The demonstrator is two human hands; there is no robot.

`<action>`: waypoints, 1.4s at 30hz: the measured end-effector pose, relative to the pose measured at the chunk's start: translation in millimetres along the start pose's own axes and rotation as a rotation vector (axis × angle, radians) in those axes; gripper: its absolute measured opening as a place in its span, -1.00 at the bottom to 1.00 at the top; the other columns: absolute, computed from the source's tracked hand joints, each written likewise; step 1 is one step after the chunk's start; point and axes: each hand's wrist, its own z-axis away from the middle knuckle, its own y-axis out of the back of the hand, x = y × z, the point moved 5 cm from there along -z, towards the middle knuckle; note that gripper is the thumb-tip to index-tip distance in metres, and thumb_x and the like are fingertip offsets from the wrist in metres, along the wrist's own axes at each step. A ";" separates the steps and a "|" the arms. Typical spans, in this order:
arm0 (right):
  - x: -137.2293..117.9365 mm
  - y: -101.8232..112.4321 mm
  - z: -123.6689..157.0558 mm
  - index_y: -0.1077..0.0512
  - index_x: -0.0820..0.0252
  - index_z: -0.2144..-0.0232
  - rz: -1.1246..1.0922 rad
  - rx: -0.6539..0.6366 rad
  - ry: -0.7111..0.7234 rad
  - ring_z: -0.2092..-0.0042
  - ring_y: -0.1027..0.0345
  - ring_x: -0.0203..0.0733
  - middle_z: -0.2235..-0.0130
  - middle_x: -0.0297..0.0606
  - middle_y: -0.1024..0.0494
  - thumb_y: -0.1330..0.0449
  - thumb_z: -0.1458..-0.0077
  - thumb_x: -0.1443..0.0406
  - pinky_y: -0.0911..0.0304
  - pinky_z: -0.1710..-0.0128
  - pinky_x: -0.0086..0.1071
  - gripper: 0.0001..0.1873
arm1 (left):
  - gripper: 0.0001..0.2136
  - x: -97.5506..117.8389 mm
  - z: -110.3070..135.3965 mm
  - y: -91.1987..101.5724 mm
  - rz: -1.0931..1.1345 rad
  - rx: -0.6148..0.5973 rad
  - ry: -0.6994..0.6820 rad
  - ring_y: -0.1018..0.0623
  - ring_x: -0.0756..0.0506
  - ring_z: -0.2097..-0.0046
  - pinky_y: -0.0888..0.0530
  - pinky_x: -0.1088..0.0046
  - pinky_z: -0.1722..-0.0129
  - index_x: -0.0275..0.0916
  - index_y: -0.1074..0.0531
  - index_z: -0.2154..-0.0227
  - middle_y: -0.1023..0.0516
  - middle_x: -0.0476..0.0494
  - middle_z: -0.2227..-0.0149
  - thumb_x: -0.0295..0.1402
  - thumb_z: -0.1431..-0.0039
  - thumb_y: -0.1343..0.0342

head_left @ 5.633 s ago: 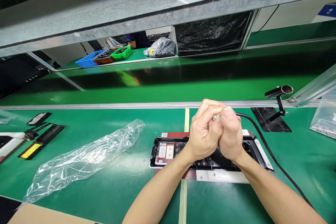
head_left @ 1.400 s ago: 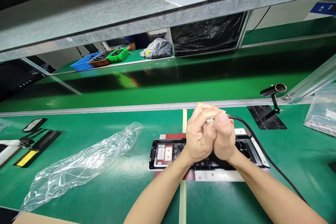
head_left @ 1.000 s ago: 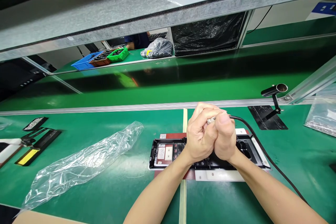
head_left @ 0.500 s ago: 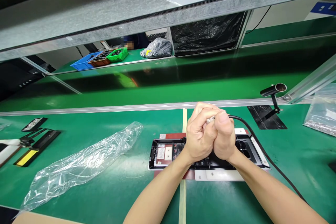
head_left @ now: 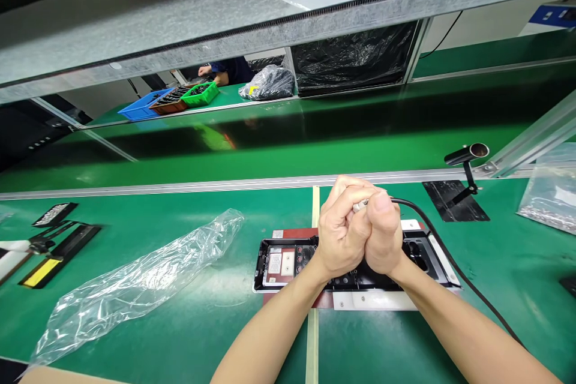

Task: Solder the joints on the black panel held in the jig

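Observation:
My left hand (head_left: pixel 343 228) and my right hand (head_left: pixel 384 231) are pressed together, fingers wrapped around a corded object whose body they mostly hide. Only a small pale bit of that object (head_left: pixel 360 205) peeks out between the fingers, and a black cord (head_left: pixel 443 249) leads off from the top toward the lower right. Directly under both hands lies a long black plastic housing (head_left: pixel 260 264) with parts inside, its middle covered by my hands. The housing rests in a fixture with red-brown plates and white strips (head_left: pixel 382 300). Whether the held object touches the housing is hidden.
A clear plastic bag (head_left: pixel 148 276) lies left of the housing. Beyond it stands a black holder with a yellow strip (head_left: pixel 42 273). At right are a black tube stand (head_left: pixel 468 153) and a bag (head_left: pixel 553 198). A shelf edge (head_left: pixel 252 30) crosses overhead; a co-worker's hands (head_left: pixel 220 78) show behind bins.
My hands keep the same grip and place above the housing. In the background, a co-worker's hand and dark sleeve show more clearly. The view has shifted very slightly.

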 end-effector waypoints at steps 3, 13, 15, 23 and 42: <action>-0.4 0.6 -0.2 -0.23 0.12 0.53 0.016 -0.003 0.007 0.32 -0.29 -0.14 0.39 -0.28 -0.33 0.07 -0.34 -0.13 -0.29 0.25 -0.21 -0.43 | -0.70 -0.3 0.2 0.2 0.008 -0.001 -0.002 -0.52 -0.12 0.13 -0.52 0.28 0.11 -0.23 -0.55 0.19 -0.54 -0.17 0.20 -0.17 -0.44 0.01; -3.1 -1.8 -1.9 -0.22 0.13 0.57 -0.040 -0.022 0.013 0.36 -0.26 -0.17 0.43 -0.30 -0.28 0.03 -0.31 -0.16 -0.26 0.31 -0.23 -0.39 | -0.69 -1.3 0.8 -0.6 0.034 0.008 0.003 -0.52 -0.12 0.12 -0.52 0.26 0.10 -0.23 -0.56 0.19 -0.56 -0.18 0.20 -0.14 -0.44 0.00; -3.4 -2.1 -1.9 -0.22 0.13 0.57 -0.063 -0.026 0.016 0.35 -0.25 -0.17 0.42 -0.30 -0.27 0.03 -0.32 -0.15 -0.24 0.30 -0.23 -0.40 | -0.70 -1.1 0.9 -0.9 0.038 0.012 0.002 -0.52 -0.12 0.13 -0.52 0.26 0.12 -0.23 -0.56 0.19 -0.55 -0.18 0.19 -0.15 -0.44 0.00; -3.6 -1.2 -0.8 -0.21 0.13 0.56 -0.001 -0.034 0.018 0.34 -0.28 -0.14 0.41 -0.28 -0.30 0.07 -0.32 -0.18 -0.26 0.27 -0.20 -0.38 | -0.68 1.8 -0.3 -0.5 0.025 0.014 -0.014 -0.52 -0.12 0.14 -0.52 0.27 0.15 -0.24 -0.56 0.21 -0.54 -0.18 0.20 -0.13 -0.44 0.00; -5.0 0.4 -1.5 -0.26 0.14 0.52 0.058 -0.029 0.062 0.36 -0.32 -0.17 0.43 -0.30 -0.33 0.10 -0.38 -0.09 -0.23 0.35 -0.24 -0.43 | -0.65 2.2 -0.4 -0.3 0.019 0.016 -0.012 -0.53 -0.12 0.14 -0.51 0.26 0.13 -0.24 -0.56 0.20 -0.54 -0.18 0.21 -0.09 -0.44 0.01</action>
